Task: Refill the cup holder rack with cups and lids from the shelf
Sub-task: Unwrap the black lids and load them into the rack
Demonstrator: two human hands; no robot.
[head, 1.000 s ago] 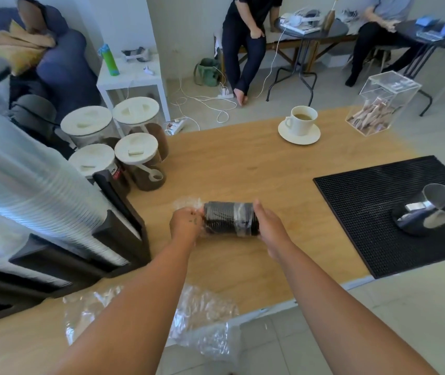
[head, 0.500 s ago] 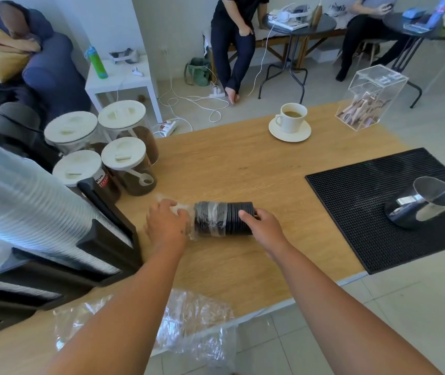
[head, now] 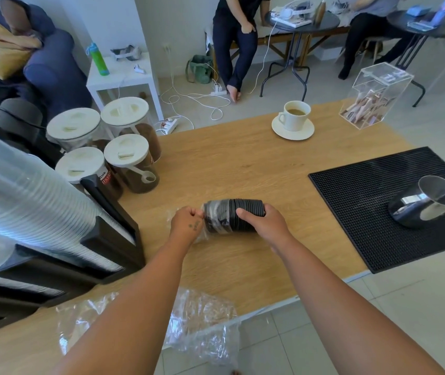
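Lids (head: 245, 212) sideways at mid-counter (head: 243, 163), wrap (head: 211, 213) covering only their left part. My right hand (head: 263, 221) grips the bare end; left hand (head: 186, 223) pinches the wrap. Best approach, I judge: pull the wrap straight off leftward with the right grip firm, so the stack doesn't spill.

You get only one label to read here: at centre left of the frame, the jar (head: 105, 177) with the white lid just behind the corner of the black rack (head: 113, 231) bears a red strip with white capitals and a line of dark handwriting above it. The letters are too small and partly hidden, so you cannot read them with certainty. In the clear box (head: 378, 85) at upper right, the packets carry print too blurred to read.
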